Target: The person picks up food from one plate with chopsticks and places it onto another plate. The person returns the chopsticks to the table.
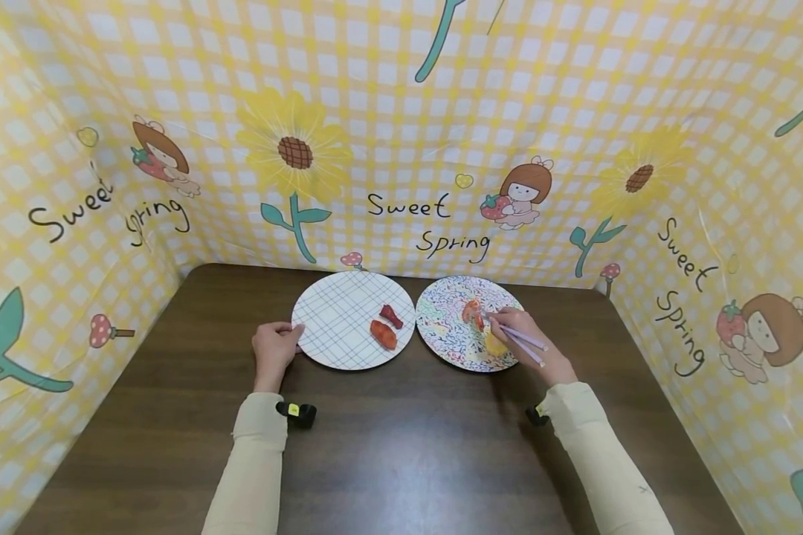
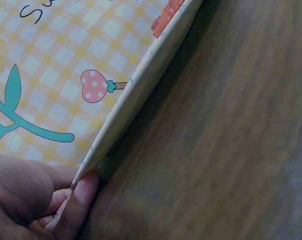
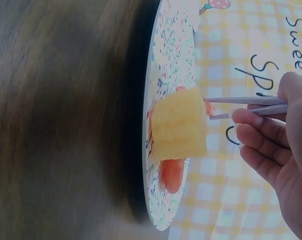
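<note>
Head: left hand (image 1: pixel 276 346) pinches the near-left rim of the grid-lined plate (image 1: pixel 337 323). Right hand (image 1: pixel 520 333) curled round lavender chopsticks (image 1: pixel 534 341), tips at the shrimp-like piece (image 1: pixel 471 312) on the speckled plate (image 1: pixel 442 340), beside the corn chunk (image 1: pixel 496 345).

Left wrist: thumb and finger close on a thin rim; plate looks stiff, probably light.

Right wrist: sticks slightly apart around a reddish bit, partly behind the corn; can't tell if it's firmly nipped. Likely light, smooth, slippery; best squeezed across its thick middle. Corn looks chunkier, probably wants a wider pinch.
</note>
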Action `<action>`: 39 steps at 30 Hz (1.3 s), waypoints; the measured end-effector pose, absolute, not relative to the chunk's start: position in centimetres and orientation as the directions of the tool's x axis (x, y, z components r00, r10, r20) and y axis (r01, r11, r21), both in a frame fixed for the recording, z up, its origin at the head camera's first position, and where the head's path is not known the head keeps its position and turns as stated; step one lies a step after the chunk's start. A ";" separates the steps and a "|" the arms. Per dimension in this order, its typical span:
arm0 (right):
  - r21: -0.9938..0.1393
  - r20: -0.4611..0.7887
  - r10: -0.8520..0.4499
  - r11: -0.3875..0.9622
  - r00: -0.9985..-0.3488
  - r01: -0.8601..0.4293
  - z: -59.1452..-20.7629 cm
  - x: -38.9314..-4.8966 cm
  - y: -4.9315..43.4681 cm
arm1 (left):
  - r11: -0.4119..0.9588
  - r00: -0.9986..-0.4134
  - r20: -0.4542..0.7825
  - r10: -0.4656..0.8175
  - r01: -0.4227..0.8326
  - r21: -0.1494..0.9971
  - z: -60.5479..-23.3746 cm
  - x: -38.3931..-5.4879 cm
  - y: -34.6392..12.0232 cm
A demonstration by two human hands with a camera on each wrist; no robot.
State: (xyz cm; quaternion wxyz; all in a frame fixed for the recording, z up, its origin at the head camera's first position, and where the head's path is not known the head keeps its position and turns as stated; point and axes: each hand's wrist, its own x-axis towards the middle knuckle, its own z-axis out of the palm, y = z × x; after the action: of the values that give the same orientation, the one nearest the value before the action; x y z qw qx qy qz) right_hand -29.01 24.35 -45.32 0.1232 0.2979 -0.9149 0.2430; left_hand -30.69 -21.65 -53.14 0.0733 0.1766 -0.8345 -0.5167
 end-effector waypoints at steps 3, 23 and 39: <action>-0.314 0.371 -0.523 0.707 -0.767 -0.634 -45.4 -28.9 24.1 | 0.402 -0.927 -0.061 -0.370 -0.219 0.889 -53.1 -30.7 -21.7; -0.368 0.377 -0.529 0.668 -0.760 -0.647 -45.2 -28.8 22.1 | 0.387 -0.932 -0.058 -0.358 -0.204 0.899 -53.2 -30.6 -21.7; -0.339 0.414 -0.500 0.691 -0.761 -0.638 -46.2 -29.5 22.7 | 0.378 -0.932 -0.064 -0.356 -0.207 0.903 -53.1 -30.5 -21.5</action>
State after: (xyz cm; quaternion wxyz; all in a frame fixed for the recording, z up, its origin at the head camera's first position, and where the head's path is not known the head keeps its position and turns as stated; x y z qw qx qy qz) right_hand -29.50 22.73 -46.21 0.1461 0.3134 -0.9078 0.2372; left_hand -30.50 -21.54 -53.11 0.0704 0.1701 -0.8270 -0.5312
